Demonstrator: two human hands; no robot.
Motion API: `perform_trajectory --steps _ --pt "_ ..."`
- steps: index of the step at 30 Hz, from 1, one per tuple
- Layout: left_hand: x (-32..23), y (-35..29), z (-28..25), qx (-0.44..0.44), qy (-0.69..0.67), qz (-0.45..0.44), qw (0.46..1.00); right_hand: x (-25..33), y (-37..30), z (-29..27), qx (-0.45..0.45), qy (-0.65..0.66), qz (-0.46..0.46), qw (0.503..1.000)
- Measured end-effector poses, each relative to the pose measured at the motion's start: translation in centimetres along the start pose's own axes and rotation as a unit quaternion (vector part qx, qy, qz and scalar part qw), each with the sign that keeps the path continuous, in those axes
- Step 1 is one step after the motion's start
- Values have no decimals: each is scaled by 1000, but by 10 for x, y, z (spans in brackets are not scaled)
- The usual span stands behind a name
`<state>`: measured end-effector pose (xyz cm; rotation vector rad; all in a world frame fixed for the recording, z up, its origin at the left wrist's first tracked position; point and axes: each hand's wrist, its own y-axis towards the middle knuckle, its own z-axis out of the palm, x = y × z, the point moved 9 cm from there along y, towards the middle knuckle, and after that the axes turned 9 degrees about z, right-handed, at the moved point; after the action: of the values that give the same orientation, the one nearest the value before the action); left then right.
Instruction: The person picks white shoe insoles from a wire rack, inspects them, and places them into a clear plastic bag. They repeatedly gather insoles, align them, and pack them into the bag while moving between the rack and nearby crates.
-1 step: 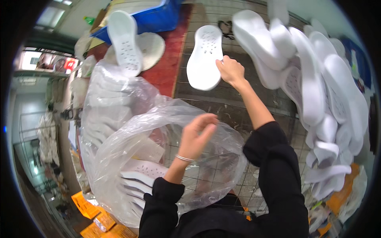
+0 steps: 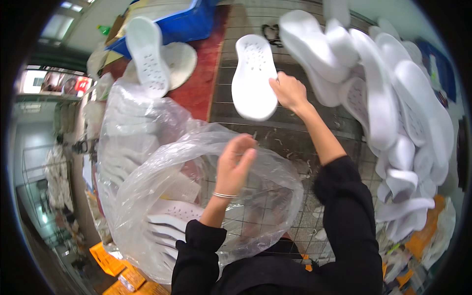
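Note:
Pinched by its right edge, a white shoe insole [image 2: 254, 81] is held up in my right hand [image 2: 289, 92]; small dark holes dot its upper part. My left hand [image 2: 235, 164] holds nothing, thumb apart from slightly curled fingers, over the mouth of a big clear plastic bag [image 2: 125, 196]. Inside that bag, several white insoles [image 2: 174, 211] lie stacked on the left, seen partly through the film. Another white insole [image 2: 148, 59] rests on top of the bag's far end, beside a round-ended white piece [image 2: 179, 64].
A large heap of white insoles [image 2: 378, 98] rises on the right. At the back left, a blue crate [image 2: 189, 24] stands on a red board [image 2: 206, 64]. Wire mesh [image 2: 307, 216] spans the area before me. Orange packages [image 2: 109, 260] lie at the lower left.
The insole in my right hand has come slightly nearer and turned a little. My left hand has shifted slightly left. The whole view has moved a bit.

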<state>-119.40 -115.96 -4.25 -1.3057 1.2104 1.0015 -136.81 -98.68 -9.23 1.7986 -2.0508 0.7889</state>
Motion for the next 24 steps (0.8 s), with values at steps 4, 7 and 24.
perform_trajectory --steps 4,7,24 --pt "43 -29 25 -27 -270 -114 956 -45 -137 -52 46 2 -122 992" --pt "57 -65 93 118 -306 -143 934 -54 -229 -63 43 -257 -273 926" --pt "62 -144 200 245 -394 -160 871 -240 -418 -250 -451 -6 165 877"
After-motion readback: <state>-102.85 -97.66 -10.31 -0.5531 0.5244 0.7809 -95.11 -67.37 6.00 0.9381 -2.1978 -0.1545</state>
